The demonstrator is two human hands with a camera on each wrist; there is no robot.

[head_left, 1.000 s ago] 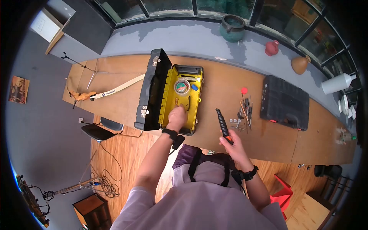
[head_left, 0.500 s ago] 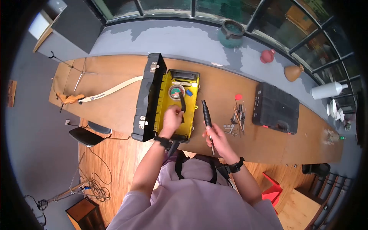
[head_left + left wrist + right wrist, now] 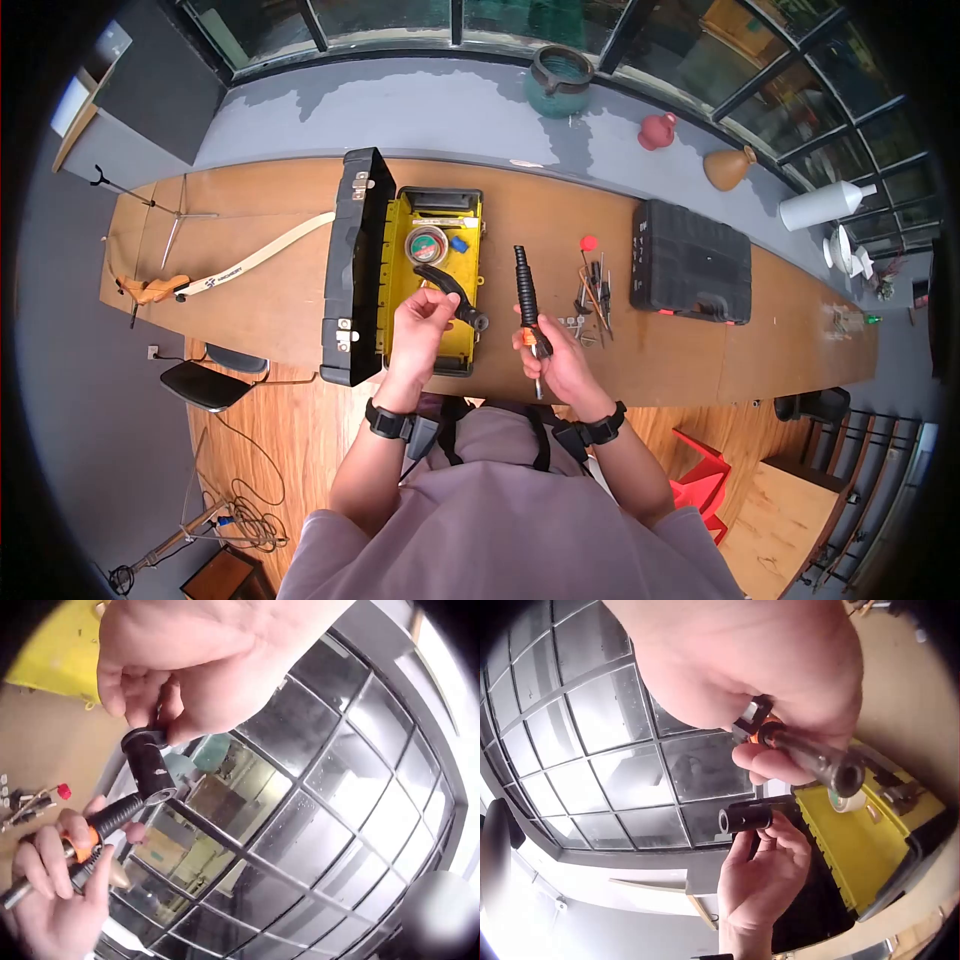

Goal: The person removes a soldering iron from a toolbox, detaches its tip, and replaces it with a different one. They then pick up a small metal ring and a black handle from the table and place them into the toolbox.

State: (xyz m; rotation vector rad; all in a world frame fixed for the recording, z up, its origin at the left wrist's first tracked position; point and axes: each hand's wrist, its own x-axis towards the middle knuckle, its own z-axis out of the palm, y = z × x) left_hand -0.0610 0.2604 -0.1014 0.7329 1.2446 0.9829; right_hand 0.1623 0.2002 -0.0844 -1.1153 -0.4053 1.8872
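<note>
My left hand (image 3: 418,328) pinches a black curved piece with a tubular end (image 3: 452,298), held above the open toolbox's yellow tray (image 3: 460,350). In the left wrist view its hollow round end (image 3: 152,769) hangs below the fingers. My right hand (image 3: 566,366) is curled round a ribbed black tool with an orange collar (image 3: 526,290), its ribbed end pointing away from me and a metal shaft toward me. The right wrist view shows that metal tube (image 3: 817,759) under the palm. The two held pieces look apart in the head view.
The black lid (image 3: 358,270) stands open left of the tray, which holds a tape roll (image 3: 426,246) and a blue item (image 3: 459,244). Loose tools (image 3: 598,296) and a closed black case (image 3: 692,262) lie to the right. A bow (image 3: 262,255) lies on the left.
My left hand has lifted the black piece out of the toolbox and now holds it nearer my right hand. My right hand still grips the ribbed tool, and the head view has shifted.
</note>
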